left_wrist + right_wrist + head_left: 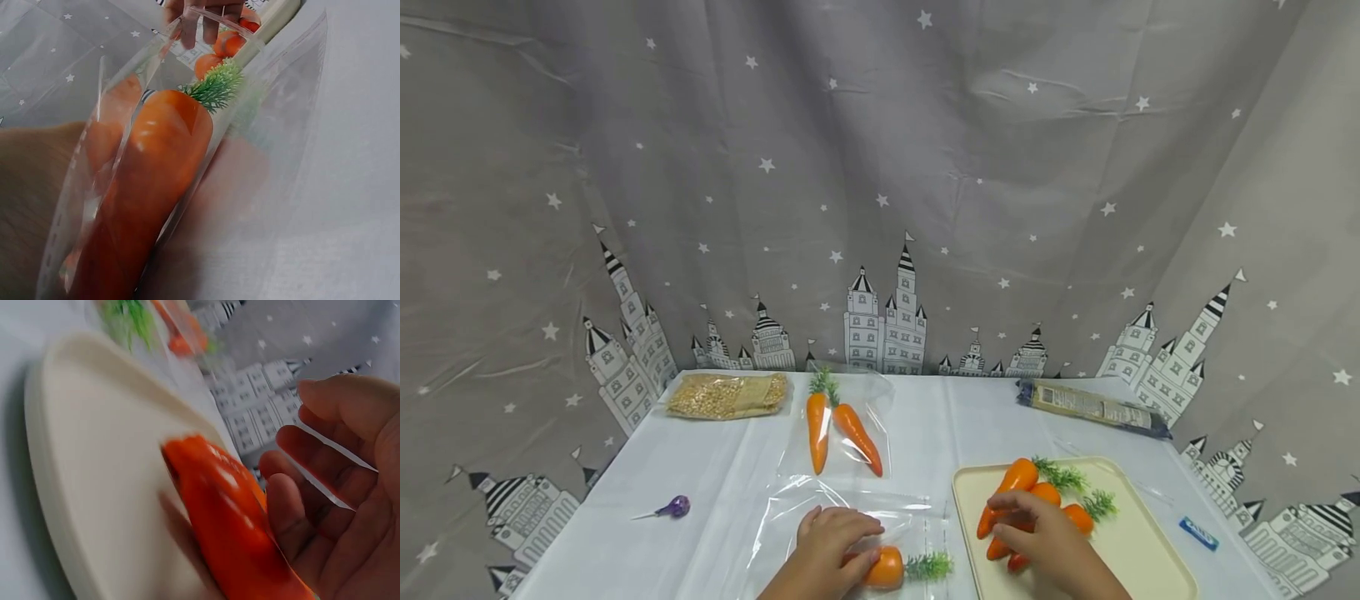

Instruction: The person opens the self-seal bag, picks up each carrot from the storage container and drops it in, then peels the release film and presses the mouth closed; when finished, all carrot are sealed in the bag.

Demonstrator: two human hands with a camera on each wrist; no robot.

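On the near side of the table my left hand [831, 550] holds an orange carrot [886, 568] with a green leafy top. That carrot lies in a clear plastic bag [775, 533], whose sides stand around it in the left wrist view. To the right, a cream tray [1142, 542] bears several orange carrots [1019, 475] with green tops. Over the tray's left part is my right hand [1048, 533], its fingers loosely bent. Beside these fingers [337, 456] in the right wrist view is a shiny carrot [225, 519], outside their grasp.
Two bagged carrots [853, 433] lie behind my left hand. At the back left is a bag of tan kernels [726, 396], and at the back right a long dark-ended packet [1093, 407]. A purple lollipop [677, 506] lies left; a small blue packet [1198, 533] lies right of the tray.
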